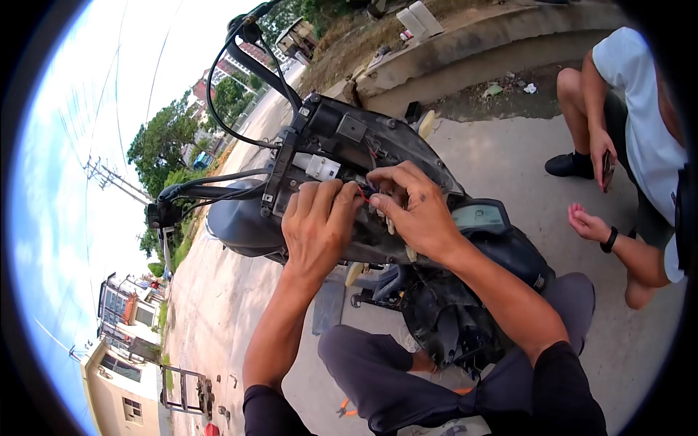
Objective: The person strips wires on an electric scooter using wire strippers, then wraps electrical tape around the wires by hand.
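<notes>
Both of my hands meet over the opened front of a dark scooter (pixel 342 131). Thin red and dark wires (pixel 366 195) run between my fingertips. My left hand (pixel 318 221) pinches the wires from the left, fingers bent and pressed together. On the right, my right hand (pixel 413 207) holds the wires between thumb and fingers. A white cylindrical part (pixel 318 167) lies just above my left hand. The display panel (pixel 480 216) sits right of my right wrist. Where exactly the wires end is hidden by my fingers.
The handlebar (pixel 218 190) with black cables extends to the left. At the right a person (pixel 640 123) in a white top squats, holding a phone-like object (pixel 608 171). Orange-handled pliers (pixel 347 409) lie on the ground near my leg. A concrete curb (pixel 465 62) runs behind.
</notes>
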Action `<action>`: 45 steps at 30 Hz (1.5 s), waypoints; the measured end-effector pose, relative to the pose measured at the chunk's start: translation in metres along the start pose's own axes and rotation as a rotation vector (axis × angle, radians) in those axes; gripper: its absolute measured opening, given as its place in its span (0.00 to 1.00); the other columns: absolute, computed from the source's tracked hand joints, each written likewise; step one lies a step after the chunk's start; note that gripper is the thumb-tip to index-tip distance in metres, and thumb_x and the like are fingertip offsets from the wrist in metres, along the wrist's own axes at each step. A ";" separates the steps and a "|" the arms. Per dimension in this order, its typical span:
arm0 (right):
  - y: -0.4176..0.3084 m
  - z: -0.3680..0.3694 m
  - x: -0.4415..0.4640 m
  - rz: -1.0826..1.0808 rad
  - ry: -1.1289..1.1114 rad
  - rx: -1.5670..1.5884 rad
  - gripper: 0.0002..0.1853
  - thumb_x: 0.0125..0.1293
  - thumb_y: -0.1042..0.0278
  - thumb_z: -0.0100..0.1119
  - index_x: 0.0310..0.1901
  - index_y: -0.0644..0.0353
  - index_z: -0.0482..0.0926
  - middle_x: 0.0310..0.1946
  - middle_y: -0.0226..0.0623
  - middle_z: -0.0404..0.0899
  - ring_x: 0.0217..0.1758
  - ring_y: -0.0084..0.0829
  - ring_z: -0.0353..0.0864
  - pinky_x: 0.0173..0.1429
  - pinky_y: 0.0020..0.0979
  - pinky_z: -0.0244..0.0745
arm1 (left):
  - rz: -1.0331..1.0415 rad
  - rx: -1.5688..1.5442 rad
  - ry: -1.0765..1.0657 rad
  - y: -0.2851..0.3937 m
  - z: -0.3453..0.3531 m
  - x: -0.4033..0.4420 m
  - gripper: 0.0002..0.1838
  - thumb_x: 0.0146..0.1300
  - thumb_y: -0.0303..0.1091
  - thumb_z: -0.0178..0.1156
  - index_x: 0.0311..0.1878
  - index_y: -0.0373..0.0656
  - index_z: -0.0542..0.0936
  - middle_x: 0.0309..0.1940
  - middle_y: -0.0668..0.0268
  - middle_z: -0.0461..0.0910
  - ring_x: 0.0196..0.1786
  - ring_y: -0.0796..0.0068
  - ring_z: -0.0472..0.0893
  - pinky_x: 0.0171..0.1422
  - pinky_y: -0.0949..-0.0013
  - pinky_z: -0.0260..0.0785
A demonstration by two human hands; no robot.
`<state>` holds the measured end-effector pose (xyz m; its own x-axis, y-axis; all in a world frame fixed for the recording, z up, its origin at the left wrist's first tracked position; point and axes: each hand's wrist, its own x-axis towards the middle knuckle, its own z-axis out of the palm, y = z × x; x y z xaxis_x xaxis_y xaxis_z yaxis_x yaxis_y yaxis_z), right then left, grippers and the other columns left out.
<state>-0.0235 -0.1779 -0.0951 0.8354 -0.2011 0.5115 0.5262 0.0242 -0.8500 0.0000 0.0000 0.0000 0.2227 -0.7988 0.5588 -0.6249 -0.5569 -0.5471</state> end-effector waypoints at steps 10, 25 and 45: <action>0.015 0.013 0.008 -0.053 -0.090 -0.015 0.14 0.71 0.70 0.72 0.56 0.61 0.88 0.49 0.44 0.84 0.50 0.45 0.87 0.57 0.42 0.80 | -0.231 0.066 -0.123 0.030 -0.005 0.005 0.05 0.70 0.29 0.66 0.42 0.38 0.86 0.58 0.57 0.82 0.69 0.50 0.74 0.74 0.46 0.60; 0.033 0.010 0.019 -0.130 -0.133 0.079 0.08 0.71 0.71 0.71 0.48 0.61 0.86 0.45 0.43 0.84 0.49 0.43 0.86 0.57 0.41 0.79 | -0.235 -0.031 -0.097 0.018 -0.018 -0.001 0.10 0.66 0.26 0.73 0.49 0.41 0.88 0.70 0.56 0.76 0.80 0.42 0.66 0.82 0.43 0.59; 0.058 0.014 0.030 0.070 -0.272 0.440 0.12 0.68 0.77 0.75 0.52 0.64 0.85 0.35 0.24 0.79 0.34 0.15 0.76 0.37 0.25 0.73 | 0.677 0.097 -0.023 -0.037 -0.007 0.025 0.20 0.64 0.33 0.74 0.60 0.41 0.89 0.71 0.71 0.80 0.68 0.70 0.82 0.79 0.51 0.74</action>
<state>0.0344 -0.1693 -0.1273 0.8513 0.0758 0.5191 0.4354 0.4500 -0.7797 0.0232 0.0019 0.0389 -0.1771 -0.9823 0.0608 -0.5628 0.0504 -0.8250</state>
